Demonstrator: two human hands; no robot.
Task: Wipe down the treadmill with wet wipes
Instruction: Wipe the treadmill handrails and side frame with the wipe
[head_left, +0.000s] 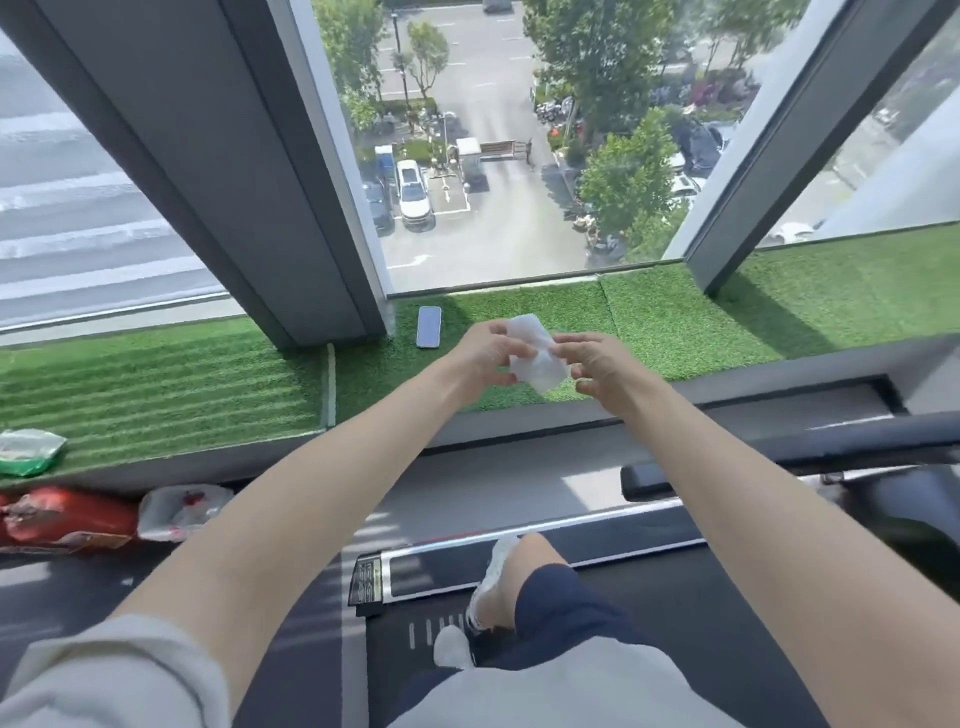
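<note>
A folded white wet wipe (535, 353) is held up in front of me, above the green turf ledge. My left hand (485, 353) grips its left side with curled fingers and thumb. My right hand (597, 366) pinches its right side. Below, the black treadmill (649, 587) runs under my feet, with its silver-edged side rail and a black handlebar (852, 447) at the right. My white shoes stand on the belt's front end.
A phone (429, 326) lies face down on the turf ledge (701, 322) by the window pillar. A green and white pack (26, 452) sits on the turf at far left. Red and white bags (104, 519) lie on the floor beside the treadmill.
</note>
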